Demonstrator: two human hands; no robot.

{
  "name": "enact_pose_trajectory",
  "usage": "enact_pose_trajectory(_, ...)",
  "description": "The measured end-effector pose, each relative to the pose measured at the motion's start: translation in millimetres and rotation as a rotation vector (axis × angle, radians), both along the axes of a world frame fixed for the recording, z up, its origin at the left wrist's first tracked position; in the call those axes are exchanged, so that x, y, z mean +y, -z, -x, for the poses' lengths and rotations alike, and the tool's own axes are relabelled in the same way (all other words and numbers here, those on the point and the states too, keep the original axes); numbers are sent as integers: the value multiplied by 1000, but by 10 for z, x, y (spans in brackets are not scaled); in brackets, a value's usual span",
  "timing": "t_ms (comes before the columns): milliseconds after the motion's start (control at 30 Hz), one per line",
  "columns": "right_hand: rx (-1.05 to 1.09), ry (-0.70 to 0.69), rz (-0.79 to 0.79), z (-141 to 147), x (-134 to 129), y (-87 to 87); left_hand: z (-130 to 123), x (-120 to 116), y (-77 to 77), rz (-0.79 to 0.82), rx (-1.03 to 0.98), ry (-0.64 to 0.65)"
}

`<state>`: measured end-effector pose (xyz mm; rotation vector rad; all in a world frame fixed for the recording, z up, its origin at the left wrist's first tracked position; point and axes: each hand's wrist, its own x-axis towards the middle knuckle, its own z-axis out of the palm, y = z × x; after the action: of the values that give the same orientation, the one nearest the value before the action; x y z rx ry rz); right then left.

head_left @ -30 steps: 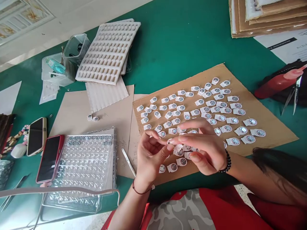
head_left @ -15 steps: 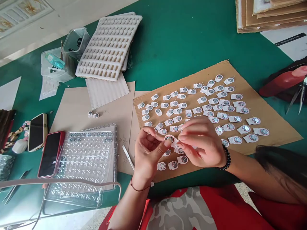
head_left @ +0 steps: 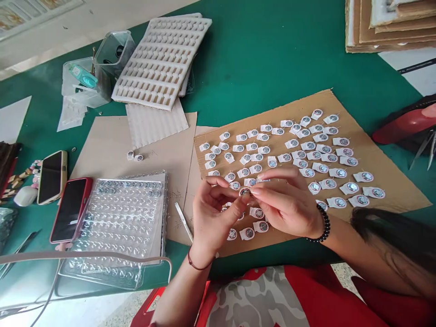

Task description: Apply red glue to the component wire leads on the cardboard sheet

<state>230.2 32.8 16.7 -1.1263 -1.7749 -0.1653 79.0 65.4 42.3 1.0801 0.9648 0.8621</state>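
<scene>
My left hand pinches a small round metallic piece between thumb and fingers. The fingertips of my right hand are pressed together at the right edge of that same piece. Both hands are above a brown cardboard sheet. Rows of similar round pieces on white paper tabs lie on the cardboard, some hidden under my hands.
A clear blister tray stands at the left, by a red-cased phone and a white cutter. Farther back are a white foam tray and plastic bins. A cable crosses the front left.
The view has shifted slightly. My right fingertips have come in from beside the round piece to touch its edge, and the white tab at it is now hidden.
</scene>
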Motion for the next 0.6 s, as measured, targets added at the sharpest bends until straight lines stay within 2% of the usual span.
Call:
enact_pose_trajectory(233,73,-15,20,34,-28,-22,-5,7,16,3,31,-2)
enact_pose_trajectory(467,361,-34,71,19,16,-27,66,111,53,-48,72,-61)
enact_pose_trajectory(533,456,-50,100,-10,-15,-87,137,192,41,-90,100,-112)
enact_pose_trajectory(600,539,-85,181,-47,-153,-197,222,280,29,-133,152,-159)
